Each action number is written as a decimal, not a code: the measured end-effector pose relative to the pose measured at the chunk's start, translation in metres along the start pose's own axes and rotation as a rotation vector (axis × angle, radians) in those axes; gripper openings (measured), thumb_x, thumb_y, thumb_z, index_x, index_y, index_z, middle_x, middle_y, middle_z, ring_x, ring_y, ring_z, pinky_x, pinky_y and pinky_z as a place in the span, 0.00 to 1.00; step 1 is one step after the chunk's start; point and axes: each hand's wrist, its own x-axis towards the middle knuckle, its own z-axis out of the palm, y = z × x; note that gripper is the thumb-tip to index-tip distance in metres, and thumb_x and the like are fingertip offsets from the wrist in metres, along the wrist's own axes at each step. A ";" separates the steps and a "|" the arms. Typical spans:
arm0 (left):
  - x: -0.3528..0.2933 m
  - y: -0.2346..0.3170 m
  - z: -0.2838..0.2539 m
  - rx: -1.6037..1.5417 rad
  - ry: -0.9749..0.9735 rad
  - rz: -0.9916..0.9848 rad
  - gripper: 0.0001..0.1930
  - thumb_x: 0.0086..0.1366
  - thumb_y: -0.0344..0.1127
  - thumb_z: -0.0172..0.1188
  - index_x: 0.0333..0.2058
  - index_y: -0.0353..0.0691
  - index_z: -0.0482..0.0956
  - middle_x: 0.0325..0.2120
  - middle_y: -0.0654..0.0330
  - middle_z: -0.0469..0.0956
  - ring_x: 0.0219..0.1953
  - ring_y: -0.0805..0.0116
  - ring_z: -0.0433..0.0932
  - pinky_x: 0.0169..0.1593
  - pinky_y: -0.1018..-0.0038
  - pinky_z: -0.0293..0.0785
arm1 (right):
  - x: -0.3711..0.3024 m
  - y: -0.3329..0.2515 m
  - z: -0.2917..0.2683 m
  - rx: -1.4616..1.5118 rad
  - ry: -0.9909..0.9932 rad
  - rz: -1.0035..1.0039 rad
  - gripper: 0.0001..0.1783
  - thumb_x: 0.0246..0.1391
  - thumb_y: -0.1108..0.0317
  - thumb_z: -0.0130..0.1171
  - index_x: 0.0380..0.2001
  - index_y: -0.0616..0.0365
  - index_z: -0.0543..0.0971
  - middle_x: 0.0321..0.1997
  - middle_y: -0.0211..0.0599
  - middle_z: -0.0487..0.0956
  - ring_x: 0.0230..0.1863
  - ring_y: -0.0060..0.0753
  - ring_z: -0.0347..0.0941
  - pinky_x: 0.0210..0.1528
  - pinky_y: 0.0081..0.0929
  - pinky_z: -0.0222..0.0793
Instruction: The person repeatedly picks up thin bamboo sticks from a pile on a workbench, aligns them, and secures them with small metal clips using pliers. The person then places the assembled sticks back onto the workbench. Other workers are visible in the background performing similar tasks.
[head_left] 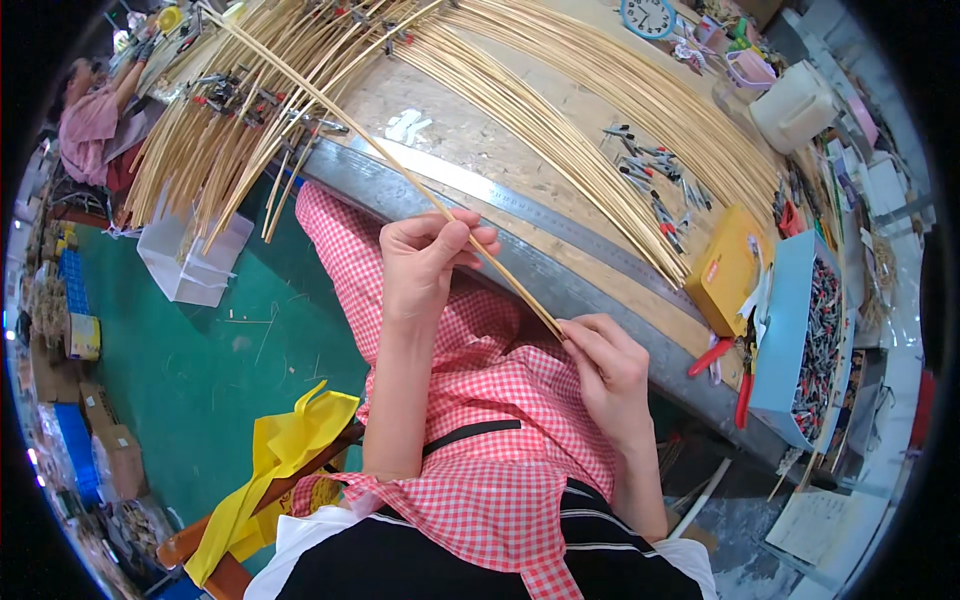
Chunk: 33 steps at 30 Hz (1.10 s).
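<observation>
Looking down from the head camera, I see both hands working one thin bamboo strip (400,165) that runs diagonally from the upper left of the view down toward my lap. My left hand (425,262) has its grip pressed together around the strip partway along it, thumb on top and fingers curled underneath, so the strip passes through the closed fingers. My right hand (608,368) pinches the strip's lower end between thumb and fingertips, just above the red-and-white checked apron (480,400) that covers my knees. The two hands are near each other but apart, with a short stretch of strip between them.

The strip's upper part crosses over the edge of the bench (560,270) and lies over a broad fan of similar bamboo strips (560,100) spread across the bench top. Small metal clips (655,185) are scattered among those strips, to the right of centre. A yellow box (728,268) sits near the bench edge on the right, and beside it a light blue box (790,340) is filled with more clips. Red-handled pliers (712,355) rest on the bench edge by the yellow box. A blue clock (648,15) lies at the far side. Yellow cloth (275,450) hangs beside my left leg above the green floor (200,350).
</observation>
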 end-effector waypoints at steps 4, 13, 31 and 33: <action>0.001 0.006 0.008 0.066 0.002 0.055 0.09 0.62 0.29 0.61 0.33 0.26 0.81 0.27 0.49 0.82 0.28 0.62 0.84 0.28 0.78 0.79 | 0.021 0.018 -0.010 -0.099 0.029 -0.013 0.10 0.51 0.77 0.57 0.38 0.66 0.78 0.37 0.48 0.77 0.38 0.49 0.76 0.39 0.34 0.72; -0.007 0.020 0.010 0.181 0.023 -0.039 0.09 0.63 0.30 0.60 0.33 0.28 0.82 0.27 0.55 0.83 0.30 0.70 0.83 0.29 0.79 0.77 | 0.105 0.076 -0.014 -0.730 0.074 -0.094 0.01 0.49 0.78 0.52 0.26 0.65 0.72 0.33 0.50 0.71 0.37 0.55 0.70 0.39 0.45 0.67; -0.007 0.031 0.018 0.217 -0.039 -0.060 0.08 0.61 0.32 0.62 0.32 0.31 0.84 0.26 0.58 0.83 0.28 0.75 0.81 0.30 0.80 0.76 | 0.047 0.067 -0.051 -0.442 0.259 0.052 0.06 0.58 0.72 0.53 0.33 0.65 0.75 0.29 0.41 0.75 0.32 0.34 0.71 0.32 0.28 0.66; -0.008 0.026 0.016 0.180 0.006 -0.040 0.09 0.61 0.31 0.62 0.33 0.29 0.83 0.27 0.56 0.84 0.30 0.72 0.82 0.31 0.80 0.77 | 0.032 0.057 -0.051 -0.326 0.255 0.219 0.06 0.57 0.72 0.55 0.32 0.66 0.76 0.28 0.37 0.75 0.31 0.28 0.71 0.32 0.26 0.66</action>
